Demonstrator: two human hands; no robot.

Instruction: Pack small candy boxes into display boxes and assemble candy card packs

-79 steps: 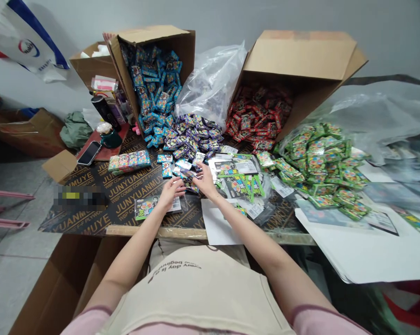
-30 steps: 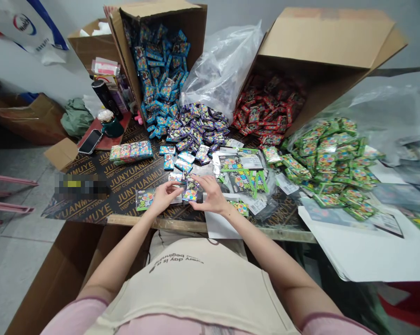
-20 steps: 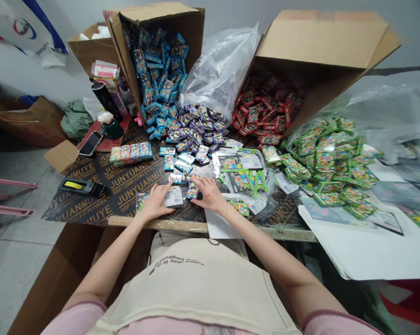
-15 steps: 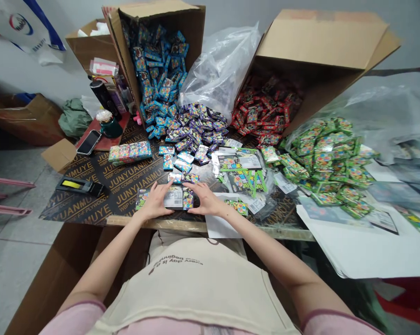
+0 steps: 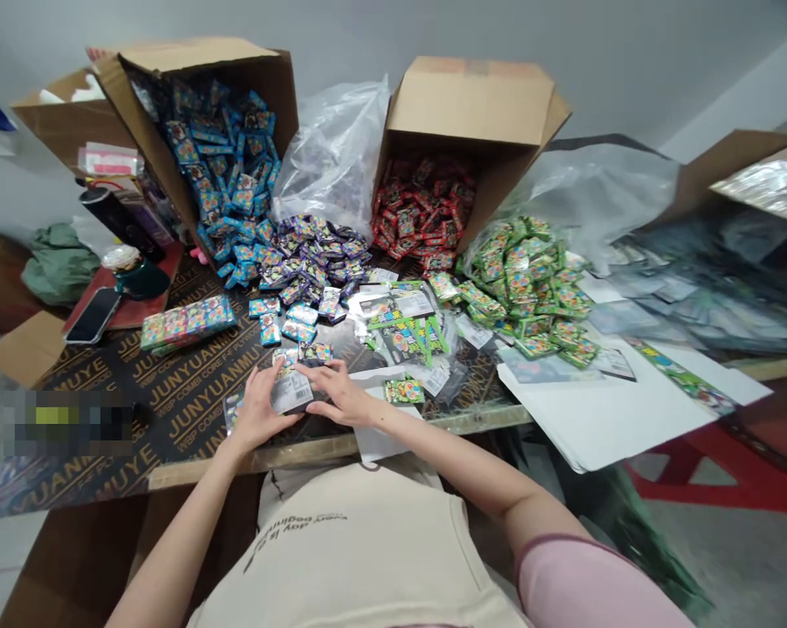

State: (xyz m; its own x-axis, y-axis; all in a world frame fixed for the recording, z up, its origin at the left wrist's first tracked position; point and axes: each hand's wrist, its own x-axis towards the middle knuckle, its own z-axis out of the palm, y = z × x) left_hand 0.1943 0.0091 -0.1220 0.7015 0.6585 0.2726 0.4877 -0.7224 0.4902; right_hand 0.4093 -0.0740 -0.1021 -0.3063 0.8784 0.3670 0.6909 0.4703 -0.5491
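My left hand (image 5: 255,412) and my right hand (image 5: 338,394) meet near the table's front edge on a clear bag with a white label (image 5: 292,392). Left fingers curl round its left side. Right fingers press on its right end, where small packets were slid in. Two small purple packets (image 5: 315,352) lie just beyond my fingertips. One green packet (image 5: 403,390) lies right of my right hand. Behind are a purple packet pile (image 5: 315,253) and more printed clear bags (image 5: 400,323).
A tipped box of blue packets (image 5: 223,174) stands back left, a box of red packets (image 5: 423,205) back centre, a green pile (image 5: 528,279) to the right. A packed row (image 5: 188,318), a phone (image 5: 93,314) and a cup (image 5: 132,275) sit left. White sheets (image 5: 603,410) overhang right.
My hands brought small packets from the pile to the labelled clear bag near the edge and closed on it. My view has swung to the right.
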